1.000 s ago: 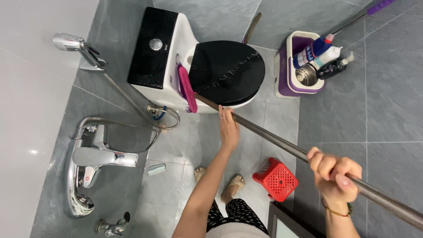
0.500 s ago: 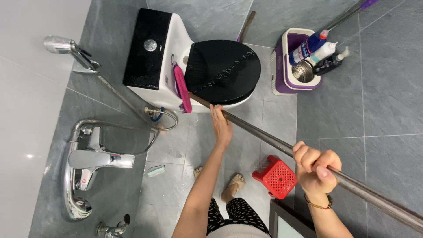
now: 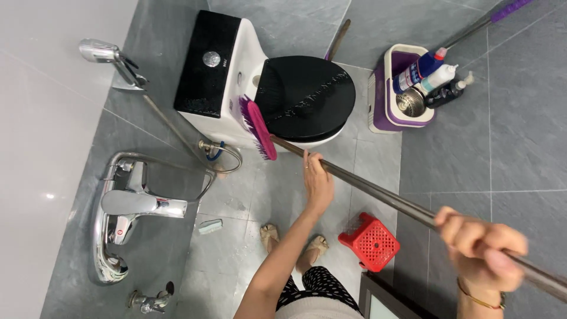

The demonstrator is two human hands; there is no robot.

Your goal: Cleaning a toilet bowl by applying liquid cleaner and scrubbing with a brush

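A long metal pole (image 3: 378,192) ends in a pink brush head (image 3: 257,127) with purple bristles, which rests against the white side of a toilet (image 3: 236,100) with a black lid and black tank top. My left hand (image 3: 318,180) grips the pole near the brush end, just below the toilet bowl. My right hand (image 3: 484,251) is closed around the pole close to the camera and looks blurred.
A purple and white mop bucket (image 3: 387,88) holding cleaning bottles (image 3: 428,71) stands right of the toilet. A red plastic stool (image 3: 371,241) sits by my feet. Chrome faucet (image 3: 133,207), hose and hand shower (image 3: 103,52) line the left wall. A small sponge (image 3: 209,226) lies on the floor.
The brush head has slid down and rightward along the toilet's side. Both hands have pulled the pole back toward me, the right hand moving down and right.
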